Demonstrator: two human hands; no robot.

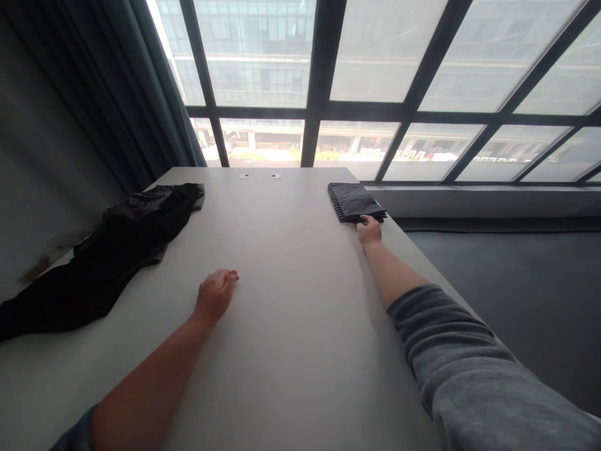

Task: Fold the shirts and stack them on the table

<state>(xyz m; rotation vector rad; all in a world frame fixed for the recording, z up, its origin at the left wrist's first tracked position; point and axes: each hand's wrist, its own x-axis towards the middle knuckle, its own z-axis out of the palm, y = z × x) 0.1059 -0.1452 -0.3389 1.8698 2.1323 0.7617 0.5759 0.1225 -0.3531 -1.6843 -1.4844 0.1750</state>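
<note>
At the far right of the white table (pixel 282 313) lies a folded dark grey garment (pixel 357 199), a flat bundle with a striped black-and-white edge along its left side. My right hand (pixel 369 230) is at its near edge, thumb and fingers closed on the cloth. My left hand (pixel 216 294) is over the table left of the middle, apart from any cloth. Its fingers are curled together and nothing shows in them. Black clothes (pixel 117 257) lie in a loose heap along the table's left side, beyond my left hand.
Two small white oval fittings (pixel 276 176) with dark spots sit near the table's far edge. Tall windows with dark frames (pixel 323 62) stand behind it. A dark curtain (pixel 126 81) hangs at the left. Past the table's right edge is grey floor (pixel 507 294).
</note>
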